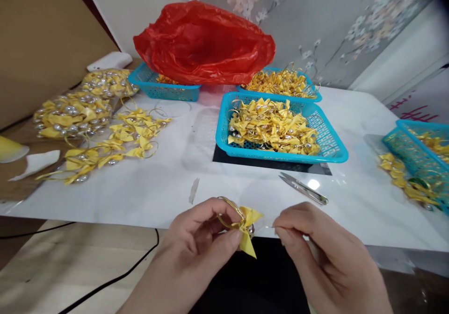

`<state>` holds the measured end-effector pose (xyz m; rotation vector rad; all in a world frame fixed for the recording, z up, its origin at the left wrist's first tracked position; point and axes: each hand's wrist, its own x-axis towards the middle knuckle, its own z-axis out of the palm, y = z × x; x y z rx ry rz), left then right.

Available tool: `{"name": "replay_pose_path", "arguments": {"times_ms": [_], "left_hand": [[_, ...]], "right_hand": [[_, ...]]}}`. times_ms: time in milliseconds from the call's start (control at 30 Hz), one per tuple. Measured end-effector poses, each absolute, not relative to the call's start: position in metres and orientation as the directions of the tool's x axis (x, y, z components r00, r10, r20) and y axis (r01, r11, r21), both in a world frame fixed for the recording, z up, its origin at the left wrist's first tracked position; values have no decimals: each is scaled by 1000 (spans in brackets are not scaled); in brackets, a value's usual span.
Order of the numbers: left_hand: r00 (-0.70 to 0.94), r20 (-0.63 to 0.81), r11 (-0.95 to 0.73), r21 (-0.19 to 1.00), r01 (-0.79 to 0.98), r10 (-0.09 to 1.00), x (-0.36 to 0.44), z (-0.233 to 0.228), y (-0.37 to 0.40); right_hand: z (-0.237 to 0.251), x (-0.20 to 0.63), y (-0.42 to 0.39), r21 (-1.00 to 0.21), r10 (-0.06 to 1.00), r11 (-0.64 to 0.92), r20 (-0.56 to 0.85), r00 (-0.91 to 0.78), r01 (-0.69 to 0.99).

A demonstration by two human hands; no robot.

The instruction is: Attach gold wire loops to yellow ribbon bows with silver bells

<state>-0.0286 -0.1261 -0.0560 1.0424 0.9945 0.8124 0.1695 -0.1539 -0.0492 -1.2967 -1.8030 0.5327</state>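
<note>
Between the thumb and fingers of my left hand [206, 244] is a yellow ribbon bow [249, 218] with a gold cord loop and a silvery bead partly hidden behind it. My right hand [322, 248] is closed in a pinch to the right of the bow. A thin pale thread [267, 226] runs from the bow into that pinch. Both hands are at the table's front edge. Just beyond my right hand lies a pair of thread snips [304, 189], blades pointing left and away.
A blue basket [280, 155] full of similar bows stands mid-table on a dark sheet. Behind are two more blue baskets [168, 92] and a red plastic bag [203, 47]. Loose bows [129, 132] and bagged beaded bows [73, 113] lie left. Another basket [417, 150] stands right.
</note>
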Motion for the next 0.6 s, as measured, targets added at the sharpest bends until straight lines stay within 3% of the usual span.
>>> {"name": "replay_pose_path", "arguments": {"times_ms": [133,367,600], "left_hand": [[356,-245,310,941,-137,902,-28,-56,-127],[361,-236,271,961,-48,902,-31,-54,-129],[373,-238,309,940,-144,897,-29,-53,-128]], "right_hand": [[-53,156,-162,-806,938,306,347,-16,507],[-61,150,-157,-676,892,434,418,-175,596],[-61,147,-153,-688,889,451,401,-220,569]]}}
